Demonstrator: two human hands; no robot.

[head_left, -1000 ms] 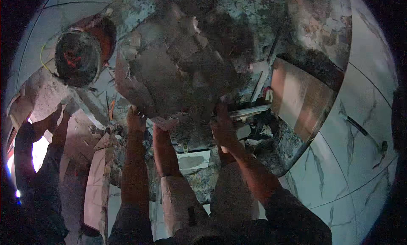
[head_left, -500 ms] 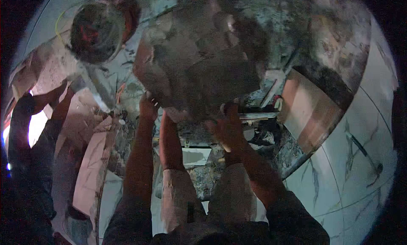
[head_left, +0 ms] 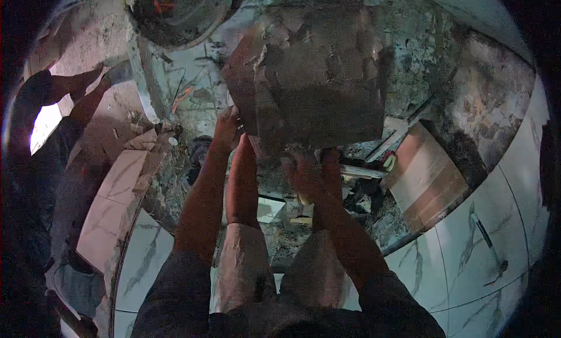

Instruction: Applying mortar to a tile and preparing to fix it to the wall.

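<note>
A large square slab [head_left: 324,84] with a rough, grey, mortar-like coating is in front of me, a brown face showing along its left side. My left hand [head_left: 228,127] is closed on its lower left edge. At the near edge, my right hand [head_left: 304,174] has its fingers pressed against the slab; their tips are hard to see in the dim light. My bare shins and light shorts show between my forearms, below the slab.
A dark round tub [head_left: 181,16] stands at the far left. Striped tan boards [head_left: 429,177] lie at right, near a metal bar [head_left: 362,172]. A hammer-like tool [head_left: 489,241] rests on marbled tiles. Another person's legs [head_left: 79,98] are at left.
The slab has turned and now faces me more squarely, with its left side more upright. Both hands remain at its edges. The whole view has shifted, moving the tub rightward and up.
</note>
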